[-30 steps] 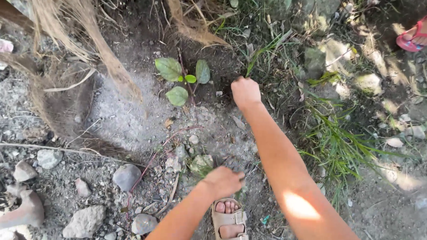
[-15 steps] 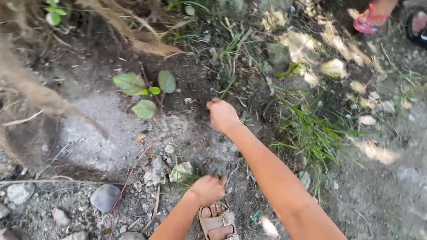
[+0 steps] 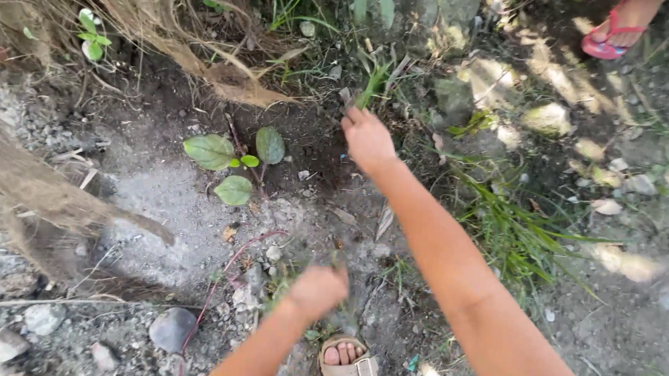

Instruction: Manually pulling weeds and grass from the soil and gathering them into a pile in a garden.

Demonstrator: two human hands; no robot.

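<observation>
Fingers of your right hand (image 3: 366, 139) pinch the thin green grass blades (image 3: 373, 84) sprouting from dark soil; they're light, limp and tear easily, so grip low at the base. Your left hand (image 3: 317, 290), blurred, is closed on small green weeds (image 3: 280, 288).

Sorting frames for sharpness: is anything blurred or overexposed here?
Head view: left hand is motion-blurred; right hand and the seedling are sharp; dappled sun overexposes stones at upper right, the rest lies in even shade.
</observation>
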